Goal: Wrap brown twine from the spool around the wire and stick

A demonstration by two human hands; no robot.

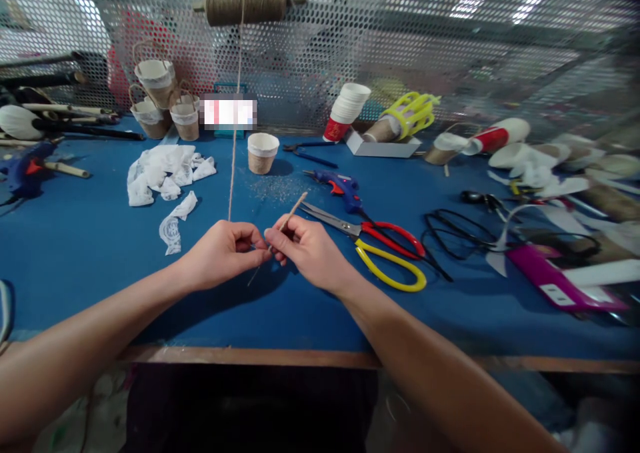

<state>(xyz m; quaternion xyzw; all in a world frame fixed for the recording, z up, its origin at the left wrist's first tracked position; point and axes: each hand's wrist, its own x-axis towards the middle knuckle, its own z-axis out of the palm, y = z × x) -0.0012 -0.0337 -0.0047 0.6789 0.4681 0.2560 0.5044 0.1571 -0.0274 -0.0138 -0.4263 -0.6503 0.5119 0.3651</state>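
My left hand (225,251) is closed on a strand of jute twine (233,153) that runs straight up to a twine spool (246,1) mounted on the mesh wall. My right hand (306,249) pinches a thin wooden stick (295,211) that slants up to the right. The two hands meet fingertip to fingertip just above the blue table (90,239). A short end of twine or stick pokes out below the hands.
Yellow-and-red scissors (380,246) lie just right of my right hand, with a blue glue gun (340,187) behind them. A twine-wrapped cup (262,153), white lace scraps (165,173), small cup baskets (160,99), stacked paper cups (347,109) and black scissors (465,236) sit around.
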